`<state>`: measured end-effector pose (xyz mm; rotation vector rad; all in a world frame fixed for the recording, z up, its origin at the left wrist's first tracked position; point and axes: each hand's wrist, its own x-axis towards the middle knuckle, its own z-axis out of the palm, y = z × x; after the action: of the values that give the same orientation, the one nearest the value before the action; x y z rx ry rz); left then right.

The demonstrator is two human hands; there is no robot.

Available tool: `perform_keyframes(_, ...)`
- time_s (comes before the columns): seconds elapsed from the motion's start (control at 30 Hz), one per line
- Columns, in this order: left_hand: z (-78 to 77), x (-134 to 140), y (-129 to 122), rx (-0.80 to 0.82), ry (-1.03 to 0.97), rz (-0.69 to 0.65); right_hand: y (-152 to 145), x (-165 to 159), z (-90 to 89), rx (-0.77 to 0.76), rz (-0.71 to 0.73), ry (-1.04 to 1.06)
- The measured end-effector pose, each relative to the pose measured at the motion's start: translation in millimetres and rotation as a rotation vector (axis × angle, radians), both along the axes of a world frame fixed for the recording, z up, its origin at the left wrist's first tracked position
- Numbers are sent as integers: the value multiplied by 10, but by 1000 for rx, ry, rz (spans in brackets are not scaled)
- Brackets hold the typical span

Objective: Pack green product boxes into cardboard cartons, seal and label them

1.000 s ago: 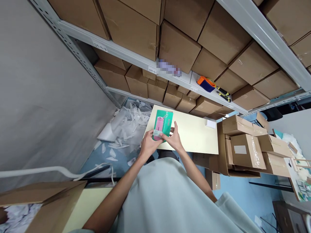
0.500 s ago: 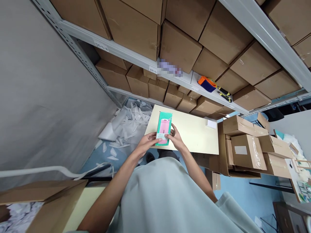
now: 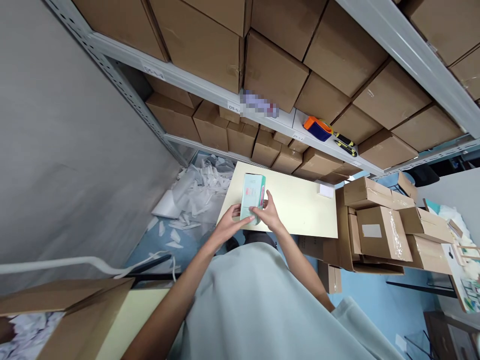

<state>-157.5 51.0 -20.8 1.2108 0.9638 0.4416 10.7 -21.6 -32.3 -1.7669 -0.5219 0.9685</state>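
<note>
A small green product box [image 3: 252, 189] is held upright between my two hands, over the near left part of a cream table [image 3: 300, 212]. Its pale green face with faint print is toward me, and a strip of pink shows along its right edge. My left hand [image 3: 230, 221] grips the lower left of the box, thumb across its bottom front. On the right side, my right hand [image 3: 269, 214] closes round it, thumb on the front and index finger raised. The fingertips behind the box are hidden.
Shelves [image 3: 210, 97] packed with cardboard boxes stand behind the table. An orange and blue tape dispenser [image 3: 318, 128] and box cutters [image 3: 345, 145] lie on a ledge. Scrap paper [image 3: 206, 185] heaps on the left floor; cartons [image 3: 384, 235] stack at right. A white box [image 3: 325, 190] sits on the table.
The box has been turned in my hands: its bright green front with the pink picture faced me before, and now a paler printed side does. Both hands stay on it.
</note>
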Motion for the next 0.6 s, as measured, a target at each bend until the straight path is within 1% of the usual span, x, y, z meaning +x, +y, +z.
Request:
perform_keyframes(0.07,24,-66,68,-173,-88,-70,-49,42,-2,78,41,175)
perform_keyframes(0.1,37,-93,101,-227,-106,-97,-74,53,2,121,62,236)
perform_keyframes(0.17,59,-123,148,-281,-110,-134,-114,59,24,180,92,292)
perform_keyframes(0.23,67,-121,162,-282,-106,-141,-138,59,60,199,111,294)
perform_keyframes(0.4,38,-54,105,-228,-109,-92,-154,104,148,211,166,266)
perform_keyframes(0.6,-16,-21,69,-222,-127,-98,-168,166,172,219,218,223)
